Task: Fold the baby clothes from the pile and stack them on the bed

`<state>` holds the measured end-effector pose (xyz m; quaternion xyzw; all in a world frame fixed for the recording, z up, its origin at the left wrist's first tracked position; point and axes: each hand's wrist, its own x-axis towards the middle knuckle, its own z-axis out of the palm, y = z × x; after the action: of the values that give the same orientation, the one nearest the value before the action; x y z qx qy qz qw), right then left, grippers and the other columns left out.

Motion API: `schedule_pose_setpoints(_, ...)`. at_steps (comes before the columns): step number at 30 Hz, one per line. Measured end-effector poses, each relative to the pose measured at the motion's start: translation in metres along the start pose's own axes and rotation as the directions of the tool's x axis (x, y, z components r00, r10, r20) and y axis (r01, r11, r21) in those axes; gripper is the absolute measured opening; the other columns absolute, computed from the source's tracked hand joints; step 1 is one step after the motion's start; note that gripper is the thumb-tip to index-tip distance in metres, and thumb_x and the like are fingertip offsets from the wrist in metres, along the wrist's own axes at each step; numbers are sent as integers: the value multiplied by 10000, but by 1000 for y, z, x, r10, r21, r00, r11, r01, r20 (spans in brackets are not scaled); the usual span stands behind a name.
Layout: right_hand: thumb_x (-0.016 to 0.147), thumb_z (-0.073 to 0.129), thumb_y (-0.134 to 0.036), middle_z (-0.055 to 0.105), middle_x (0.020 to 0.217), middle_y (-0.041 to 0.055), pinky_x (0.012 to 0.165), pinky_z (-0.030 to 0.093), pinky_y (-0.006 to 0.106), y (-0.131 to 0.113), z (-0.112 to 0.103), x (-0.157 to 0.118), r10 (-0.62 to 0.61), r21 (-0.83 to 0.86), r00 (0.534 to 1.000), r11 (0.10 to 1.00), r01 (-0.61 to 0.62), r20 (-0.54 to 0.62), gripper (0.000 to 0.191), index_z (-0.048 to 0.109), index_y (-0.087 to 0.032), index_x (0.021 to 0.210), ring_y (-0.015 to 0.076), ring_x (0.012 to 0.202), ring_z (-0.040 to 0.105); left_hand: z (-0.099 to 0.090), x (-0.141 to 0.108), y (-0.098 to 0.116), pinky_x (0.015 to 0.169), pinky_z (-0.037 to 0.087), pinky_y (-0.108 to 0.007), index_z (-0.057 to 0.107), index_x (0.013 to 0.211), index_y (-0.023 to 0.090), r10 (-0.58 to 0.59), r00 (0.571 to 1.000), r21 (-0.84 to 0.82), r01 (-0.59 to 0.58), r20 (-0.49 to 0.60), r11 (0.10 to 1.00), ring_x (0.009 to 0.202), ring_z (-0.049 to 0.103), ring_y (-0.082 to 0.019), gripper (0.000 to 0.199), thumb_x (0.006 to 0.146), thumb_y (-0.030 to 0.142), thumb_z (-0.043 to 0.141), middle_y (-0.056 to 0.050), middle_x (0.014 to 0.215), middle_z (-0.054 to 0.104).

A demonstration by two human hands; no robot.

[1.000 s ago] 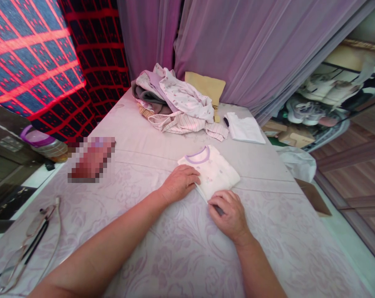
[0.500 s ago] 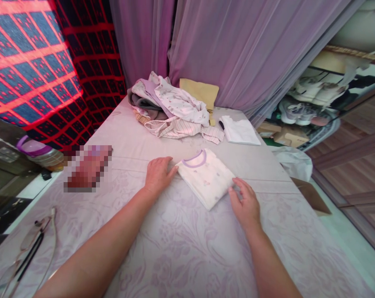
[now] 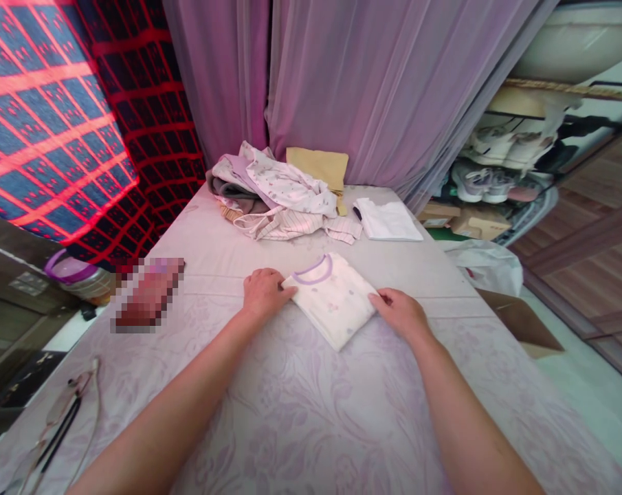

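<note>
A folded white shirt (image 3: 336,302) with a purple neckband and small printed motifs lies flat on the patterned bed cover (image 3: 311,412). My left hand (image 3: 265,292) pinches its left corner, near the neckline, between thumb and curled fingers. On the opposite side, my right hand (image 3: 401,313) grips the right corner with thumb and fingertips. The near corner of the shirt points towards me. Both hands rest low, at the level of the cover.
Behind the shirt lie a heap of loose clothes (image 3: 284,189), a folded yellow cloth (image 3: 318,167) and a folded white garment (image 3: 390,220). To the left are a pixelated reddish object (image 3: 148,292) and glasses (image 3: 58,405). Purple curtains (image 3: 341,82) hang behind; shoes (image 3: 480,182) stand on a rack at right.
My right hand has closed from loosely spread fingers onto the shirt's right corner. My left fingers have curled in at the left corner. The view has shifted slightly.
</note>
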<state>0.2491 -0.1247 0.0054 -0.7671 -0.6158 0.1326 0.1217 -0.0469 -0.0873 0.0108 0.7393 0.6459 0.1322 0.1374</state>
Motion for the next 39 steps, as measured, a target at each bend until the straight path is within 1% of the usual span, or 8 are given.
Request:
schedule_pose_setpoints(8,793,513,-454,639,715,15,537,302,241,2,-1,1,-26,58,999,998,25,22,268,637,-221,753,150,630,535,-9,4,20,845,435,-380,634,980,197,-18,988,184,-11,154,983,1070,554,-290,303,774,392,528,-105,1123,640)
schedule_pose_setpoints(13,808,508,-393,605,732,8,552,302,238,5,5,-3,-124,77,988,988,131,-92,222,592,-211,712,130,611,498,-21,18,23,726,458,-304,588,1015,226,-26,971,204,-24,239,979,887,634,-231,294,767,372,527,-61,981,684)
schedule_pose_setpoints(20,827,546,-323,594,746,-11,632,341,239,-21,18,-36,-404,230,912,883,408,-69,170,586,-203,713,124,695,530,-44,63,21,893,459,-368,528,1217,203,39,998,310,-51,45,949,1101,568,-258,454,767,157,482,-104,1196,605)
schedule_pose_setpoints(23,842,552,-303,610,799,3,671,355,246,-28,19,-43,-465,245,880,846,473,-94,129,609,-200,790,131,757,542,-30,60,37,991,413,-402,569,1190,197,274,959,302,-239,-79,923,1181,517,-254,399,806,156,467,-114,1281,554)
schedule_pose_setpoints(26,857,547,-306,630,806,9,680,353,256,-27,17,-43,-443,215,891,865,453,-96,140,628,-206,801,137,772,550,-3,43,56,1046,364,-438,584,1193,225,553,833,202,-545,14,814,1253,461,-251,340,887,293,453,-90,1324,545)
schedule_pose_setpoints(28,867,540,-331,636,772,8,668,347,262,-24,15,-41,-400,189,912,892,409,-88,186,631,-209,759,138,747,555,16,31,65,1081,297,-490,533,1276,241,615,782,188,-623,105,759,1334,365,-267,391,925,361,408,-83,1402,480)
schedule_pose_setpoints(33,856,560,-349,647,750,2,653,345,259,-23,14,-42,-353,180,933,916,360,-68,198,640,-221,727,136,723,564,41,21,62,1085,273,-508,372,1414,271,521,834,243,-551,179,798,1374,300,-269,503,942,446,360,-91,1489,355)
schedule_pose_setpoints(39,854,550,-294,662,810,3,664,356,258,-25,14,-45,-396,200,913,891,407,-93,140,660,-232,794,139,760,580,36,28,60,1066,317,-485,388,1404,266,475,852,227,-519,221,824,1361,328,-254,468,965,399,299,-87,1486,362)
